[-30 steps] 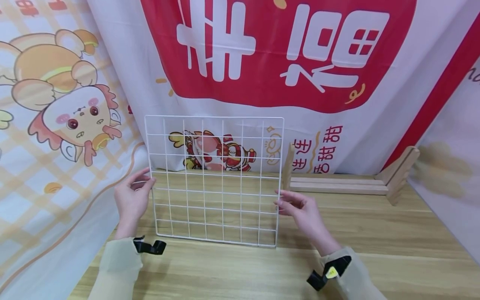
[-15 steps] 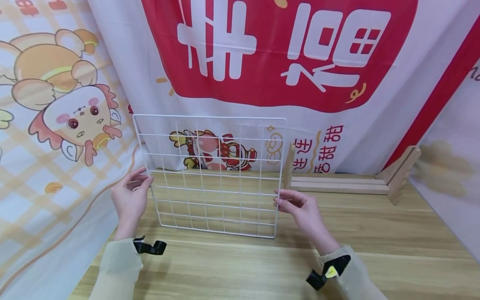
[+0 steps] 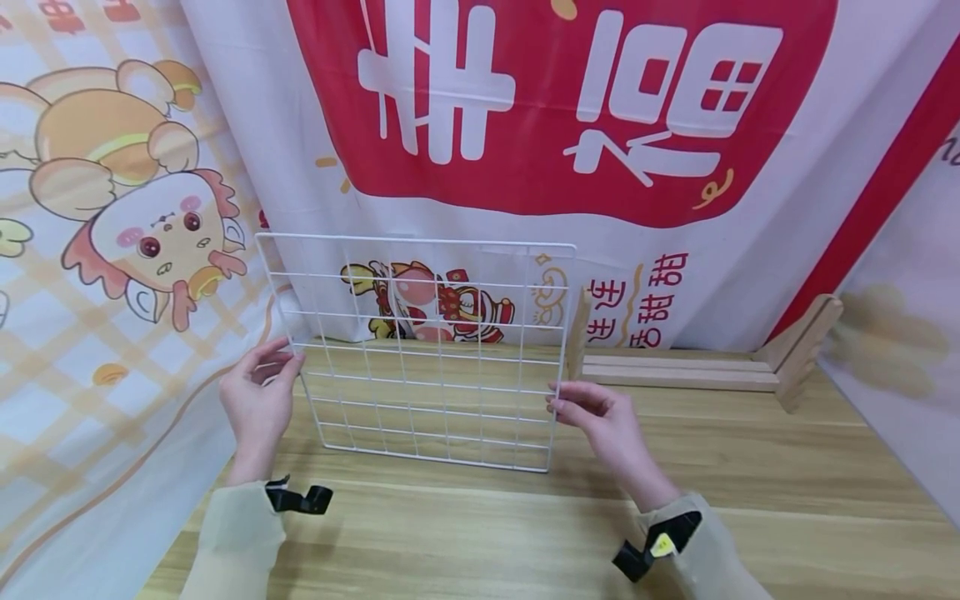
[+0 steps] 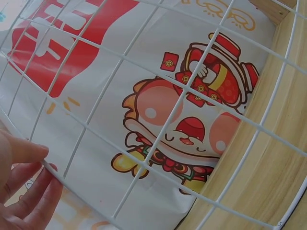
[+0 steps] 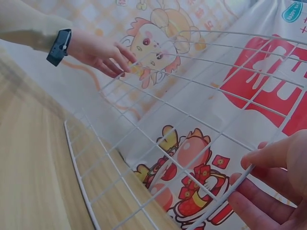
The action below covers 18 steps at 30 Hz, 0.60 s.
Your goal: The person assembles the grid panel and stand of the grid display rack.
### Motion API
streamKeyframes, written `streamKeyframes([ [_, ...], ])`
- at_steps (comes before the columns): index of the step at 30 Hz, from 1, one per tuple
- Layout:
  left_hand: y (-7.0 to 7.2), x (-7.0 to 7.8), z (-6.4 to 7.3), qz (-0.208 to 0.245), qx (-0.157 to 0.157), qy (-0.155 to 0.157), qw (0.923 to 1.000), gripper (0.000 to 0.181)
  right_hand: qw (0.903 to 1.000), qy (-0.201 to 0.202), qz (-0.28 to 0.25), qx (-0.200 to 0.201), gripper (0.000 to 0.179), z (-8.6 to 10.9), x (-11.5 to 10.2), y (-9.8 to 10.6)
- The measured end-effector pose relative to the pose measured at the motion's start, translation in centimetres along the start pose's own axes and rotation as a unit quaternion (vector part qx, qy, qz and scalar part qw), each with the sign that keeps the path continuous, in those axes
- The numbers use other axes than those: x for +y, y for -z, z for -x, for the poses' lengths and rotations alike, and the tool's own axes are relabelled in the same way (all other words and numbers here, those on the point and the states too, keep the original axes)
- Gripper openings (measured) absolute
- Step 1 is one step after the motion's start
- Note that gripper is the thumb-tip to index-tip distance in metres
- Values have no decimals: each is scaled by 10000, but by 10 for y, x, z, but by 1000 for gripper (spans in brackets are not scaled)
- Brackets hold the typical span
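Left hand [image 3: 258, 402], right hand [image 3: 602, 417] pinch white wire grid [image 3: 442, 354] by its sides; one pinch slipping could swing it into wooden stand [image 3: 678, 380].

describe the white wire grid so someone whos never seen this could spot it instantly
Find the red-and-white printed cloth behind the wooden table. In front of it, the left hand and right hand hold the wire grid by opposite sides. Its open mesh of thin white wires sets it apart from the tan wooden stand to its right.
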<state>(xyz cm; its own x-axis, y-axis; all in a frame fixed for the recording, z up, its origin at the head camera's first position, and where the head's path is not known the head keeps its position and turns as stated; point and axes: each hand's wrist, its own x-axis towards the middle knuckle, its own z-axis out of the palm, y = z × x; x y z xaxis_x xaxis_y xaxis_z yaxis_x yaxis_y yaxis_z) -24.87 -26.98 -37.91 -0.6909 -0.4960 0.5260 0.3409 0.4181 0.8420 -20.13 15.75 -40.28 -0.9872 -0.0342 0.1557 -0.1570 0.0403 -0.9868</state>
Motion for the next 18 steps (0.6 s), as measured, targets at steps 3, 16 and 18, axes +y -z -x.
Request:
streamKeyframes([
  [3,0,-2,0,9,20,-65,10000,29,10000,52,-18,-51,31,-2,-2,2],
  [16,1,-6,0,11,19,-152,9999,29,9955,879,300,-199,20,2,-35,-1],
  [18,1,-5,1,-56,11,-166,9998,30,9943,989,351,-206,20,4,-37,-1],
])
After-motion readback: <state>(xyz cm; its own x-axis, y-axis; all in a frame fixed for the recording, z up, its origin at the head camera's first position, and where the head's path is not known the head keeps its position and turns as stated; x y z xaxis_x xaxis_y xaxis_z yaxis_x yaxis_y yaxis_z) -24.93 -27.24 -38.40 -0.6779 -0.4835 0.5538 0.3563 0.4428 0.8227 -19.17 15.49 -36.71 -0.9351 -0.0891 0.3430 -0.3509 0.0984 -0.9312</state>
